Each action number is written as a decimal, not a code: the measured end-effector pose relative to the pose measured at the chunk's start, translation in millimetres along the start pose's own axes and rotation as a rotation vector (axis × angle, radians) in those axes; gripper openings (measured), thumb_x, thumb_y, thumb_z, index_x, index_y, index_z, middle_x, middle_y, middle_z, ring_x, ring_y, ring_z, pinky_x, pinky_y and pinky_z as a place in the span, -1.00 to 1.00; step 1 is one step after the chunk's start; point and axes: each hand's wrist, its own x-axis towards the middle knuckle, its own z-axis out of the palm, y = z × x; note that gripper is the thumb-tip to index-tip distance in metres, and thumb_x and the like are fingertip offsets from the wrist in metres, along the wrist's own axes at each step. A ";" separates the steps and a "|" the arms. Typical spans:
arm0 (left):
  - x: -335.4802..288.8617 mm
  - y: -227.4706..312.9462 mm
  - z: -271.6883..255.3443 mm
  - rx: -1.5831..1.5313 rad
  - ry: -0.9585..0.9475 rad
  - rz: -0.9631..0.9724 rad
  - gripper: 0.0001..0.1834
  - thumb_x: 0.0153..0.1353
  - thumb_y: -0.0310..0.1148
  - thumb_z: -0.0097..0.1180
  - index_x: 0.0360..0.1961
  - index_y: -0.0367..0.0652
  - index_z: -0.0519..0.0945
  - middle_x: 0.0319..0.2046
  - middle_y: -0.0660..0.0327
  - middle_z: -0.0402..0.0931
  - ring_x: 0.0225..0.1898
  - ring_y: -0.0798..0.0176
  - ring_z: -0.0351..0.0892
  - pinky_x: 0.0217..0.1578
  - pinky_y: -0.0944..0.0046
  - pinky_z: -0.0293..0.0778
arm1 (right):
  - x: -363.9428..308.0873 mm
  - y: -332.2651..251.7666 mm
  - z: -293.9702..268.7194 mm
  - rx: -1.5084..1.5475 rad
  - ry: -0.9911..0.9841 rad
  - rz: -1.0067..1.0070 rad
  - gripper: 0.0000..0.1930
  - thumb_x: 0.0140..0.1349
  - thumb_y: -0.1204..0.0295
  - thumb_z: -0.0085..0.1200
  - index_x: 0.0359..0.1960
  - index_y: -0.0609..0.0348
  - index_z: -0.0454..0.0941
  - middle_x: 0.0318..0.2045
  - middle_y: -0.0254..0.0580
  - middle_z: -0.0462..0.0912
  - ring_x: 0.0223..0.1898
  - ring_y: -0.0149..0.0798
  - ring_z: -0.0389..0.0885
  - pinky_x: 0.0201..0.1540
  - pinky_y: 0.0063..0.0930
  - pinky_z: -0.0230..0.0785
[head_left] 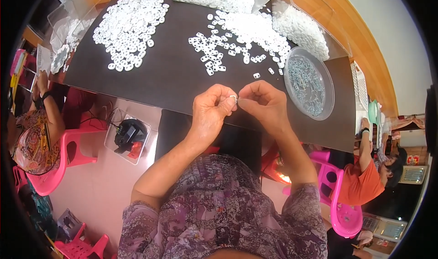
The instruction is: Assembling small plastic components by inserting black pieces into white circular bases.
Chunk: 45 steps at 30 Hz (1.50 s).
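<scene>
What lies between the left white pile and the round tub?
In the head view, dark tabletop, then a second white pile with loose pieces beside it, lies between the left pile and the round tub.

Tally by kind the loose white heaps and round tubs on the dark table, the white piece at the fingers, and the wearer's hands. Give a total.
Loose white heaps: 2 (left heap, right heap)
Round tub: 1
White piece: 1
Hands: 2 (left hand, right hand)
Total: 6
</scene>
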 end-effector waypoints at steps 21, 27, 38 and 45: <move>1.2 3.6 1.7 0.103 0.177 0.089 -0.97 0.16 -0.60 0.05 -0.39 -0.31 0.53 -0.58 0.33 0.44 -0.52 0.51 0.36 -0.48 0.47 0.33 | 8.2 13.2 18.6 -0.017 0.058 -0.104 -0.89 0.11 0.60 0.11 -0.30 0.30 0.54 -0.40 -0.33 0.59 -0.34 -0.53 0.53 -0.25 -0.67 0.37; 5.2 -15.9 1.4 0.245 0.240 0.293 -0.96 0.13 -0.61 0.06 -0.39 -0.31 0.54 -0.56 0.21 0.49 -0.53 0.39 0.43 -0.47 0.39 0.37 | 11.0 16.7 24.5 -0.165 0.080 -0.201 -0.94 0.17 0.58 0.03 -0.33 0.30 0.48 -0.45 -0.33 0.55 -0.38 -0.52 0.48 -0.29 -0.64 0.35; 8.1 -9.4 7.8 0.216 0.242 0.198 -0.94 0.20 -0.56 0.04 -0.35 -0.31 0.54 -0.51 0.32 0.49 -0.49 0.50 0.38 -0.45 0.48 0.35 | 15.0 27.6 26.6 -0.283 0.170 -0.236 -0.91 0.19 0.53 -0.02 -0.34 0.30 0.47 -0.46 -0.21 0.54 -0.38 -0.41 0.51 -0.29 -0.54 0.36; 13.3 -5.8 0.7 -0.085 0.173 0.026 -0.92 0.22 -0.50 0.05 -0.29 -0.26 0.55 -0.48 0.32 0.52 -0.49 0.55 0.39 -0.50 0.55 0.30 | 41.9 18.7 -41.4 -0.759 0.430 -0.430 -0.88 0.13 0.47 0.06 -0.36 0.26 0.58 -0.42 -0.11 0.58 -0.31 -0.20 0.55 -0.23 -0.42 0.36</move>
